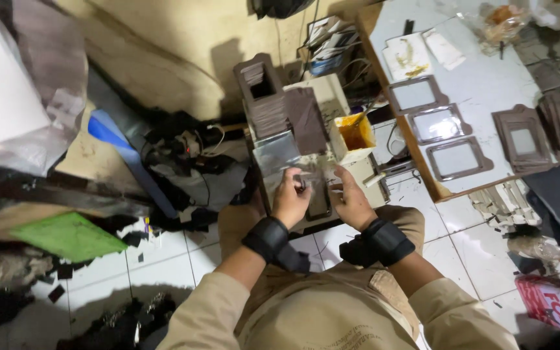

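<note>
Hands work close together over a small stand between my knees. My left hand [291, 198] pinches the left edge of a dark brown frame piece [317, 194], fingers curled in on it; my right hand [351, 202] grips its right side, thumb and fingers pressed on the edge, so the piece lies flat and steady on the stand's top. It looks like thin leather or stiff card, a rounded rectangle with a cut-out window. Both wrists wear black padded straps. Just beyond it lies a shiny clear plastic sheet [276, 154], and further off a stack of brown pieces [306, 118], kept within reach. To the right of those stands a pale open tub of orange glue [353, 133], with a stick in it. Far right, on the white surface [487, 84], three more brown frames [437, 123] lie spread apart in a row, maybe to dry. Floor is white tile with black scraps.
</note>
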